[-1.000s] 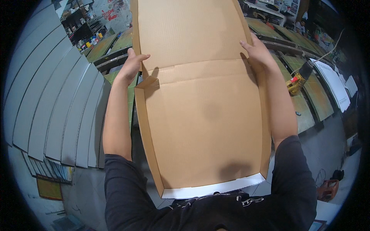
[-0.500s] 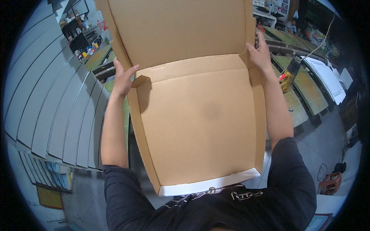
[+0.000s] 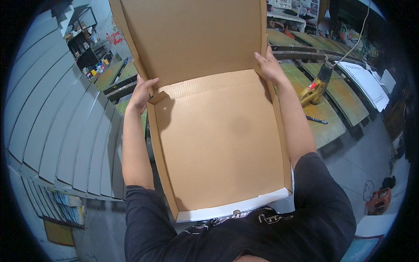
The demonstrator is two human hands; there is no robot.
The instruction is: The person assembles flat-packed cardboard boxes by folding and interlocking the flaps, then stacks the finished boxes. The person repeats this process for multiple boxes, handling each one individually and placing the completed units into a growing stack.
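Note:
A large shallow cardboard box (image 3: 222, 144), brown inside with a white front edge, is held in front of my chest. Its lid (image 3: 196, 37) stands raised at the far side and runs out of the top of the picture. My left hand (image 3: 140, 92) grips the left side where lid and base meet, thumb over the edge, beside a small folded corner flap (image 3: 158, 98). My right hand (image 3: 268, 67) clasps the same fold on the right, its fingers partly behind the lid. The base holds nothing, and its front edge rests close to my shirt.
Stacked grey-white boxes (image 3: 65, 118) rise along the left. To the right, a yellow heat gun (image 3: 315, 87) with a cord and a dark pen (image 3: 316, 119) lie on green work boards (image 3: 329, 126). Papers (image 3: 364, 83) lie farther right; an orange-red stool (image 3: 378, 201) stands on the floor.
My right hand has moved left and a little down along the box's side fold. The lid's right side has shifted left with it, and the right corner flap no longer shows.

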